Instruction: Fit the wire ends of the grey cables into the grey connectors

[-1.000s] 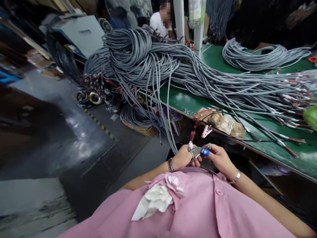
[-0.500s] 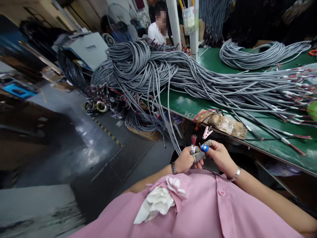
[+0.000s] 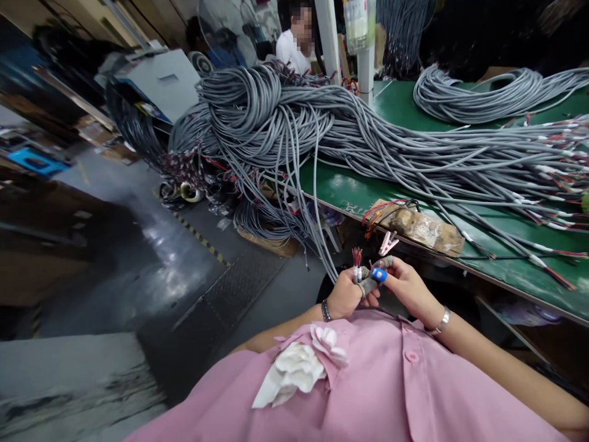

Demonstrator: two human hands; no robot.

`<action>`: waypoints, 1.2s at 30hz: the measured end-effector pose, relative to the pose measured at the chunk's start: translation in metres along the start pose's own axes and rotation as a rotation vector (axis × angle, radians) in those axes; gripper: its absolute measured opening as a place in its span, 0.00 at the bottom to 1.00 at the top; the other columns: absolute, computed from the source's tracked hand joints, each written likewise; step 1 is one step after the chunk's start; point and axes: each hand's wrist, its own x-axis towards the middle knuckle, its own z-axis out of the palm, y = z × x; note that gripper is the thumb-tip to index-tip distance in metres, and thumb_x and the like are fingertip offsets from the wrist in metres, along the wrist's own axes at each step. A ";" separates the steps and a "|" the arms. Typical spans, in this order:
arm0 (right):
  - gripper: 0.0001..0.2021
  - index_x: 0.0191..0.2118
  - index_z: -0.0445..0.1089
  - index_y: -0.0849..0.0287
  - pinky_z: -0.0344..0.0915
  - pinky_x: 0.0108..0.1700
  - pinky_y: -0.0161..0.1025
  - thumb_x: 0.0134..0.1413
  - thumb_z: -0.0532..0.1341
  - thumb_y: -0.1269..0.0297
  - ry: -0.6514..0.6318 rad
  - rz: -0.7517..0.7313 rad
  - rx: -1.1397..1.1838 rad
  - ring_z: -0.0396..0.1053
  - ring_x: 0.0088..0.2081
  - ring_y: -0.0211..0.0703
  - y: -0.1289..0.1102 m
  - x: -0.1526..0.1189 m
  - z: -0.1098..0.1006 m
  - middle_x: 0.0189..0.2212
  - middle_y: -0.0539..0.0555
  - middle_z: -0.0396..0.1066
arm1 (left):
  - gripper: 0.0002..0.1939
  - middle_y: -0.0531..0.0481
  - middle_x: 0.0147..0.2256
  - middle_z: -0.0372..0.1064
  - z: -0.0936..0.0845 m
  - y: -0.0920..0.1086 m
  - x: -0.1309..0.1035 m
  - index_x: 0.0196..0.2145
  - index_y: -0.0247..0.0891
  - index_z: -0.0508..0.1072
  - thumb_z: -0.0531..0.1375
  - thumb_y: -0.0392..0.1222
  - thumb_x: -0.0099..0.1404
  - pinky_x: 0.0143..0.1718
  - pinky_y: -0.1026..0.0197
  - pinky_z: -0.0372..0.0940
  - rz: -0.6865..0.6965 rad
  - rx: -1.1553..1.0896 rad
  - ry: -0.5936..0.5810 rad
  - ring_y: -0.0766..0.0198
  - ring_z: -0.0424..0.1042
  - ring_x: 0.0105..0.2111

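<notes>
My left hand (image 3: pixel 348 294) is closed round the ends of several grey cables (image 3: pixel 326 258), which hang down to it from the pile on the bench. Their stripped ends stick up above the fist as a tuft of thin, mostly red wires (image 3: pixel 357 256), with white bands just below. Close beside it, my right hand (image 3: pixel 399 279) pinches thumb to forefinger at a small wire end (image 3: pixel 370 264). The thumb wears a blue cover (image 3: pixel 379 274), and grey covers wrap some fingers of both hands. Fingers partly hide where the wire is held.
A long heap of grey cables (image 3: pixel 368 132) lies across the green bench (image 3: pixel 340 187), with a coil (image 3: pixel 488 101) behind. At the bench edge are a taped wooden block (image 3: pixel 418 227) and a pink clip (image 3: pixel 389 244). A person (image 3: pixel 294 46) sits beyond, near a white post (image 3: pixel 365 73).
The view has shifted slightly. Both hands stay together in nearly the same pose, and the tuft of wires looks a little more spread.
</notes>
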 end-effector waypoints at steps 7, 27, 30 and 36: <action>0.14 0.31 0.66 0.59 0.58 0.26 0.34 0.50 0.63 0.53 -0.021 0.020 -0.030 0.61 0.23 0.35 0.012 0.004 0.000 0.22 0.47 0.67 | 0.19 0.49 0.21 0.70 -0.010 -0.003 0.002 0.30 0.33 0.68 0.65 0.53 0.53 0.17 0.68 0.61 -0.022 0.101 -0.117 0.67 0.70 0.18; 0.06 0.28 0.65 0.58 0.52 0.25 0.34 0.50 0.62 0.63 0.153 0.054 0.175 0.55 0.21 0.33 0.016 0.004 0.016 0.19 0.45 0.61 | 0.22 0.47 0.22 0.71 -0.008 -0.009 -0.001 0.29 0.31 0.70 0.65 0.56 0.52 0.20 0.67 0.63 -0.004 -0.125 -0.045 0.66 0.71 0.19; 0.06 0.29 0.67 0.58 0.54 0.27 0.34 0.50 0.62 0.63 0.162 0.048 0.100 0.57 0.23 0.33 0.019 0.005 0.016 0.21 0.46 0.64 | 0.21 0.48 0.21 0.70 -0.009 -0.006 -0.002 0.28 0.32 0.70 0.67 0.54 0.51 0.18 0.67 0.62 -0.020 -0.084 -0.121 0.67 0.70 0.18; 0.08 0.28 0.65 0.58 0.52 0.26 0.34 0.51 0.62 0.60 0.218 0.051 0.169 0.53 0.22 0.33 0.022 0.007 0.014 0.19 0.45 0.59 | 0.20 0.48 0.21 0.71 -0.010 -0.008 -0.001 0.27 0.32 0.69 0.65 0.54 0.53 0.17 0.68 0.61 0.033 -0.187 0.029 0.67 0.69 0.16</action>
